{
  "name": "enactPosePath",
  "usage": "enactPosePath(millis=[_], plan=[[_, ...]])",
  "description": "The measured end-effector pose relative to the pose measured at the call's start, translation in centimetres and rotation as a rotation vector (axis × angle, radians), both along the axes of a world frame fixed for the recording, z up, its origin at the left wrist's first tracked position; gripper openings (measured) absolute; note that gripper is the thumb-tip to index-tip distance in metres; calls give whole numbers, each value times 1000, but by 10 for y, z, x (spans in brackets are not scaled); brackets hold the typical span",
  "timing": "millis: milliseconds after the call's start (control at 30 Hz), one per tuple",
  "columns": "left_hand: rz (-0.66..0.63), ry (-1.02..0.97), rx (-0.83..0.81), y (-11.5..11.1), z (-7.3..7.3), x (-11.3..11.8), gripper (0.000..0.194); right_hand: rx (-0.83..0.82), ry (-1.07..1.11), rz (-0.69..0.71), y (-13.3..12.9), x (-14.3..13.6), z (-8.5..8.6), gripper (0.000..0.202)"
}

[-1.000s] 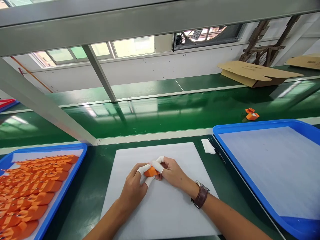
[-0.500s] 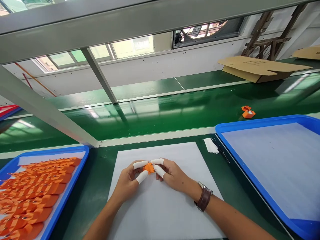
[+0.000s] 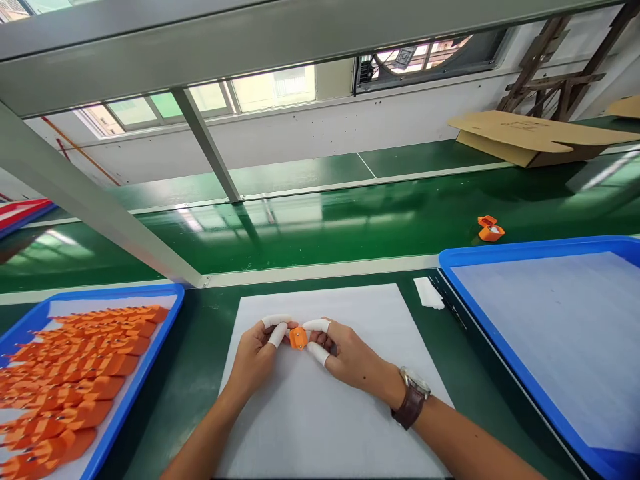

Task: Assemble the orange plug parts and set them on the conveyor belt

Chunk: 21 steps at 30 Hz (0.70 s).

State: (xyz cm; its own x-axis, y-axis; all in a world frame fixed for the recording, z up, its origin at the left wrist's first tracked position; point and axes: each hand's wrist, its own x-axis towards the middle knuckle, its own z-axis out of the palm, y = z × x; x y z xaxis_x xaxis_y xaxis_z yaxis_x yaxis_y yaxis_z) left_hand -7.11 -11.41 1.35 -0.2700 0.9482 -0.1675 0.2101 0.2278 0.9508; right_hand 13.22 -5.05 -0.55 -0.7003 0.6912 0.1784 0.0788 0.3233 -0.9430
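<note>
So we've got the orange piece up between both hands, over the white sheet on the table; our left hand has its grip closed on the left side of it, thumb and finger in white covers; our right hand is at the other side, grip spread, covered fingertip right by the top edge and thumb lower down; can't really tell if both touch. Left of us there's a blue tray full of orange parts; on our right, another tray lined with white.
</note>
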Motion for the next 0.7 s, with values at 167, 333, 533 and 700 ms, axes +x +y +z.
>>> enactPosePath(millis=[167, 333, 533, 700], plan=[[-176, 21, 18, -3, 1, -7, 37, -20, 3, -15, 0, -1, -3, 32], [-362, 145, 52, -8, -2, -9, 59, -2, 5, -19, 1, -1, -4, 28], [-354, 104, 81, -8, -5, -7, 59, 5, 12, 0, 0, -1, -5, 34], [-384, -36, 43, -5, 2, -10, 47, 53, -16, -8, 0, -1, -12, 36]])
